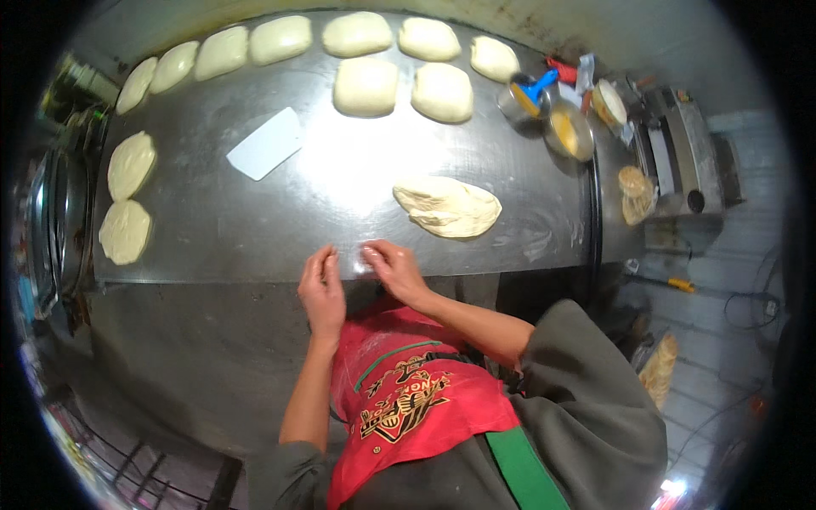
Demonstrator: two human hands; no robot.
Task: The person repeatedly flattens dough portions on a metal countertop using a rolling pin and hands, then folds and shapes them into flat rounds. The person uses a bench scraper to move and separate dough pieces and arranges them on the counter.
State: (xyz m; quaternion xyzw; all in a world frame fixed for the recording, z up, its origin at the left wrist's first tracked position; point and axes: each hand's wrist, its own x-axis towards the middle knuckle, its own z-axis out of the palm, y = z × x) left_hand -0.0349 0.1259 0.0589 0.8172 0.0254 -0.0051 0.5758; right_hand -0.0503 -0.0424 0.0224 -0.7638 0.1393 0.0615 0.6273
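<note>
My left hand [323,287] hovers at the front edge of a steel worktable [210,223], its fingers loosely curled around nothing visible. Beside it, my right hand [396,268] is half curled over the same edge, also with nothing to be seen in it. A flattened, folded piece of dough [449,207] lies just beyond the right hand, apart from it. Further back on the left rests a white plastic dough scraper [266,145]. Two smooth dough pillows [365,88] [442,92] sit in the middle of the table towards the back.
More dough pieces [280,40] line the back edge, and two flatter ones [125,233] [131,166] lie at the left. Metal bowls [570,131] with yellow contents and a blue-handled brush [540,86] stand at the back right. A metal appliance [685,153] is beyond them.
</note>
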